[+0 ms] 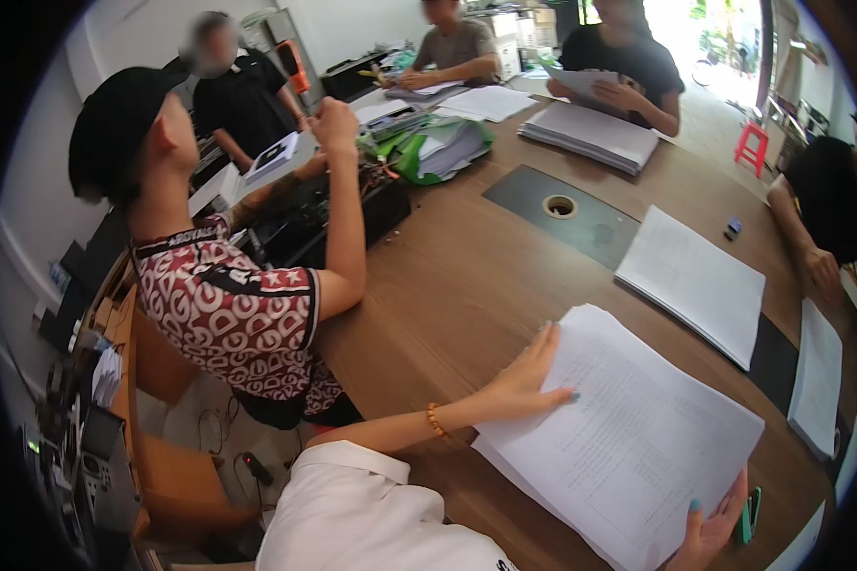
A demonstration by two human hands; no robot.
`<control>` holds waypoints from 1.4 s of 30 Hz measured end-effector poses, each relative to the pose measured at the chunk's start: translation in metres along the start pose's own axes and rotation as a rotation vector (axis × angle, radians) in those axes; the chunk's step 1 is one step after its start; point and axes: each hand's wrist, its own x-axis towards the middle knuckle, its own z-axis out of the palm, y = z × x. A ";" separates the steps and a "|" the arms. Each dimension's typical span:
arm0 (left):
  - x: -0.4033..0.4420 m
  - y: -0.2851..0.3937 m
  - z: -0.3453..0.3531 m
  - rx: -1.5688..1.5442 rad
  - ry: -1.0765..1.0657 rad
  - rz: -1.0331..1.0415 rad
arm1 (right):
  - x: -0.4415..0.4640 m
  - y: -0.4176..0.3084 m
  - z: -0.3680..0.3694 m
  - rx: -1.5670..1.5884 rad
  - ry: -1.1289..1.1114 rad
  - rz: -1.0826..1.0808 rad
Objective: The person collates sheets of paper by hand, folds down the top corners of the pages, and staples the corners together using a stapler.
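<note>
A thick stack of printed paper (638,428) is held between my two hands over the near part of the table, its lower sheets fanned out at the left corner. My left hand (524,385) grips its left edge, thumb on the top sheet and fingers along the side. At the near right corner, my right hand (719,523) is closed around the edge, thumb on top and the other fingers partly hidden. Just beside that hand lies a small green object (750,515), whose kind I cannot make out.
On the brown table (428,314) lie another paper stack (700,281), a tape roll (560,206), a small blue item (733,227) and a green bag with papers (438,152). A person in a patterned shirt (229,314) sits at left; others are around the table.
</note>
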 end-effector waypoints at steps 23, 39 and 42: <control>0.001 0.013 -0.009 -0.253 0.083 -0.079 | 0.009 0.072 -0.033 0.236 0.117 0.082; 0.012 0.061 -0.033 -0.212 0.352 0.790 | 0.025 0.032 -0.020 0.288 0.534 0.235; 0.015 0.045 -0.022 -0.341 0.276 0.698 | 0.029 0.039 -0.021 0.315 0.539 0.220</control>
